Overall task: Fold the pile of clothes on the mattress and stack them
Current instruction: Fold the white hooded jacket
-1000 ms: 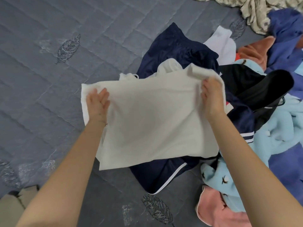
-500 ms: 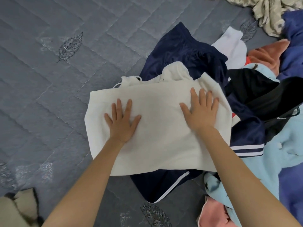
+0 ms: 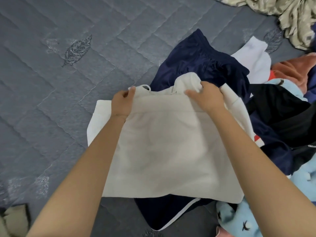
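The white garment (image 3: 171,151) lies spread flat on top of the navy garment (image 3: 196,62). It covers the navy garment's middle, so that only its far waistband part and a near corner with a white stripe show. Both rest on the grey quilted mattress (image 3: 68,117), at the left edge of the unsorted heap.

The left hand (image 3: 122,103) is at the white garment's far edge, over the navy garment's left side. Its fingers are curled and its thumb pinches the hem beside a small cord loop. The right hand (image 3: 208,98) is at the same far edge, further right, and its fingers are clamped on a bunched lump of the white cloth.

What matters for the fold is that the whole flat panel runs from the fingers back toward the person, with the free near hem low over the navy garment's striped corner. The two hands sit level along the far edge, neither nearer than the other. The likely move is to draw that edge toward the near hem, both hands together, to halve the piece. The bunched lump under the right hand may leave the fold uneven.

A black garment (image 3: 277,108) and light blue fleece (image 3: 239,219) lie right of the navy garment, unfolded
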`<state>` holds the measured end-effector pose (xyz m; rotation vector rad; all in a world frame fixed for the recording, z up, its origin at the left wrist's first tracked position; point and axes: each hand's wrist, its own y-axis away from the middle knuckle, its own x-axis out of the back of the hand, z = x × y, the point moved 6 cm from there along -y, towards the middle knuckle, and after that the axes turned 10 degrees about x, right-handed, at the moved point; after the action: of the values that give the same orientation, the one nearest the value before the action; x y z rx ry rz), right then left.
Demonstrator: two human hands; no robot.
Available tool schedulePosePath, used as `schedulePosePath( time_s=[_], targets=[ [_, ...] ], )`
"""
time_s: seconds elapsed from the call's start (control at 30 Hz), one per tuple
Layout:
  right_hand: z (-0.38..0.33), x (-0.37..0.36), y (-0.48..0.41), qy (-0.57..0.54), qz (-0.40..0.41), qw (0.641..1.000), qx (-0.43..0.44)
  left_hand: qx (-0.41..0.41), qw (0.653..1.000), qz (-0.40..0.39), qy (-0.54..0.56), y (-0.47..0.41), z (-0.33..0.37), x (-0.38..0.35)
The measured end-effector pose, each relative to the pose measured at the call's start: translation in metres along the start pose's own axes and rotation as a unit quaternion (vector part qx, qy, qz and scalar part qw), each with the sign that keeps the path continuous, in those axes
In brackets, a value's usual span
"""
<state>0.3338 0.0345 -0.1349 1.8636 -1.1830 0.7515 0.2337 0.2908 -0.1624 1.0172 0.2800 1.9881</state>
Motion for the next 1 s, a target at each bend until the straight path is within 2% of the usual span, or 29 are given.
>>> schedulePosePath(
  time_s=[0.1,0.2,0.33,0.43,0.53,0.6,0.7,0.77,0.87,1.0],
  targets=[
    [-0.003,-0.001,0.003,-0.036,0.052,0.997,0.045,0.046,0.999,-0.006,-0.009,0.005,-0.001,-0.002],
    [-0.011,0.0,0.016,-0.17,0.07,0.979,0.09,0.039,0.999,0.002,0.029,0.012,-0.004,-0.004],
    [-0.023,-0.003,0.036,-0.25,-0.079,0.963,0.058,-0.008,0.991,0.0,0.136,0.024,-0.005,-0.001],
    [-0.034,0.01,0.041,-0.285,-0.1,0.953,0.017,-0.012,0.975,-0.028,0.218,0.037,-0.011,-0.004],
    [-0.035,0.015,0.032,-0.246,-0.058,0.966,-0.05,-0.005,0.961,-0.062,0.27,0.046,-0.011,-0.005],
    [-0.035,0.014,0.025,-0.182,-0.042,0.98,-0.074,0.009,0.946,-0.096,0.31,0.047,-0.009,-0.003],
    [-0.028,0.012,0.022,-0.06,-0.07,0.988,-0.127,0.033,0.922,-0.15,0.355,0.046,-0.007,0.002],
    [-0.023,0.01,0.023,-0.024,-0.111,0.981,-0.157,0.042,0.911,-0.185,0.367,0.046,-0.005,0.005],
    [-0.029,0.003,0.025,-0.074,-0.144,0.977,-0.137,0.059,0.9,-0.209,0.377,0.047,-0.002,0.01],
    [-0.04,0.008,0.018,-0.153,-0.032,0.987,-0.038,0.069,0.883,-0.216,0.411,0.047,0.007,0.018]
  ],
)
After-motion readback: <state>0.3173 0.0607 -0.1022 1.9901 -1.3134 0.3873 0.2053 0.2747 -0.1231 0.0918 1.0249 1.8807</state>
